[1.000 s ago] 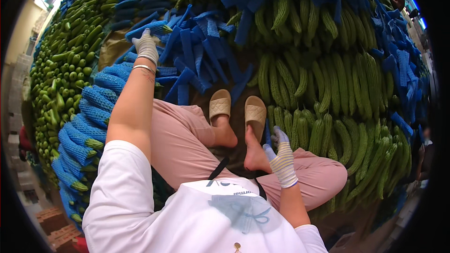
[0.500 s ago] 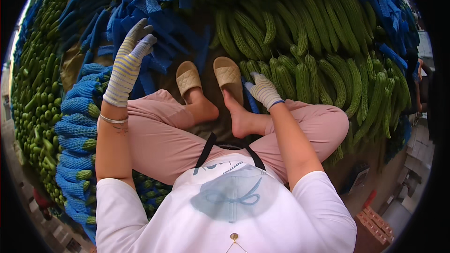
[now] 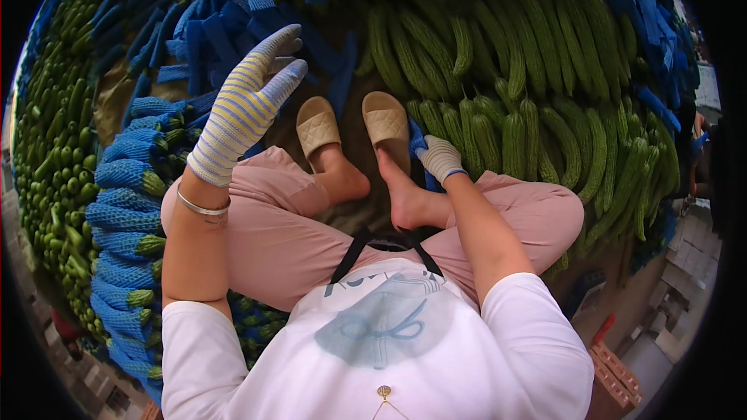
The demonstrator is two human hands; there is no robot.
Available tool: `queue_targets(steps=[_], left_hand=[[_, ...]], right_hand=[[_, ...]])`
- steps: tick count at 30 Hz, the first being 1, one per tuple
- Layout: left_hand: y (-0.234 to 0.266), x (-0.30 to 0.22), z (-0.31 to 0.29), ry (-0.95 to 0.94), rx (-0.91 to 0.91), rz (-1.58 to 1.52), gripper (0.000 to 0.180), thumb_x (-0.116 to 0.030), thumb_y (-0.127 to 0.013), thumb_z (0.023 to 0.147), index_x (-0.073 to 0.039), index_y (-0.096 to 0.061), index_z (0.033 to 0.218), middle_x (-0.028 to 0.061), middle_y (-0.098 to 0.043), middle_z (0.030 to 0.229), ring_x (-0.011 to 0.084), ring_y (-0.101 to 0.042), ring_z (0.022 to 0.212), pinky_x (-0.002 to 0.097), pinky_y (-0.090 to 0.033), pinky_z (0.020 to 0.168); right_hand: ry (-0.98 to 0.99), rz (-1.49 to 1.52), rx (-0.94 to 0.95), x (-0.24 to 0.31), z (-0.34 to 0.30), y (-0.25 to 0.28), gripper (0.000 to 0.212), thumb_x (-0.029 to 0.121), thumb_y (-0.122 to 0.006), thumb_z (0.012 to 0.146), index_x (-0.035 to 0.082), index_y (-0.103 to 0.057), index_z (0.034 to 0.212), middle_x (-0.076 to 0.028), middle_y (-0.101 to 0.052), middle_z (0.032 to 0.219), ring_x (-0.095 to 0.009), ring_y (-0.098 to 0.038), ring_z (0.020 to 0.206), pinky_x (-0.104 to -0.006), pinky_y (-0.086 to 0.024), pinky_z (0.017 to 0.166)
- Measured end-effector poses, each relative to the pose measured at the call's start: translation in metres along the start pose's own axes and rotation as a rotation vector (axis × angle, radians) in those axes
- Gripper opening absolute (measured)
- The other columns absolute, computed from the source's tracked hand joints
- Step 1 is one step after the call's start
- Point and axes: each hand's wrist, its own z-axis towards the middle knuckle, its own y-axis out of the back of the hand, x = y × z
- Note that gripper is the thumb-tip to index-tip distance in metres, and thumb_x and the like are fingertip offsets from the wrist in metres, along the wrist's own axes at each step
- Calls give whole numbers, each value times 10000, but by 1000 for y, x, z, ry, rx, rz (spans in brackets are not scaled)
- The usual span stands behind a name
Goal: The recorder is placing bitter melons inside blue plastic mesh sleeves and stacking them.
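The left hand [image 3: 240, 109], in a knitted glove striped yellow and grey-blue, is raised in the air with its fingers [image 3: 274, 45] spread and straight, gripping nothing. Beyond those fingertips lies a loose heap of flat blue foam-net sleeves [image 3: 226, 19]. Below and to the left of the fingers, a stack of green gourds already wrapped in blue netting [image 3: 128, 187] runs down past the wrist, which wears a thin silver bangle [image 3: 201, 208].

The right hand [image 3: 439, 160], in a white knitted glove, is down low, just beside a tan quilted slipper [image 3: 386, 119]. Its fingers [image 3: 424, 154] are curled over a piece of blue netting [image 3: 418, 142], which shows just above the fingertips; whether they fully grip it I cannot tell. To the right of these fingers and touching the glove's far side lie rows of long ridged green gourds [image 3: 513, 140], bare, packed side by side. A second tan slipper [image 3: 318, 126] sits to the left of the fingers, between the two hands.
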Motion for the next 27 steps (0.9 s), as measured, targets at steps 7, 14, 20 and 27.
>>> queue_targets(steps=[7, 14, 20, 27], left_hand=[[-29, 16, 1, 79, 190, 116, 520, -181, -518, 945, -29, -324, 1403, 158, -481, 1320, 216, -453, 1222, 307, -340, 1033], [-46, -11, -4, 341, 447, -130, 323, -275, -603, 904, -33, -607, 1119, -39, -613, 841, 25, -540, 665, 174, -421, 578], [-91, 28, -10, 82, 40, -345, 157, -58, -612, 850, -16, -550, 988, -19, -561, 797, 50, -497, 725, 202, -424, 626], [-164, 50, -57, -124, 80, -309, 244, -164, -639, 868, -35, -526, 1042, 0, -547, 913, 57, -501, 861, 207, -420, 778]], right_hand=[[567, 856, 287, 52, -70, 81, 277, 144, -657, 826, 12, -627, 1068, -76, -679, 913, -122, -601, 820, -285, -479, 785], [602, 745, 361, 51, -98, 103, 256, 161, -665, 823, 5, -638, 1024, -80, -681, 867, -138, -606, 782, -287, -481, 764], [464, 131, -703, 33, -95, 99, 506, 247, -688, 817, 0, -510, 1221, -135, -554, 1212, -173, -551, 1013, -310, -450, 854], [654, 1233, -111, 58, -129, 50, 592, 372, -562, 918, 17, -376, 1354, -95, -542, 1167, -160, -502, 1069, -263, -383, 938]])
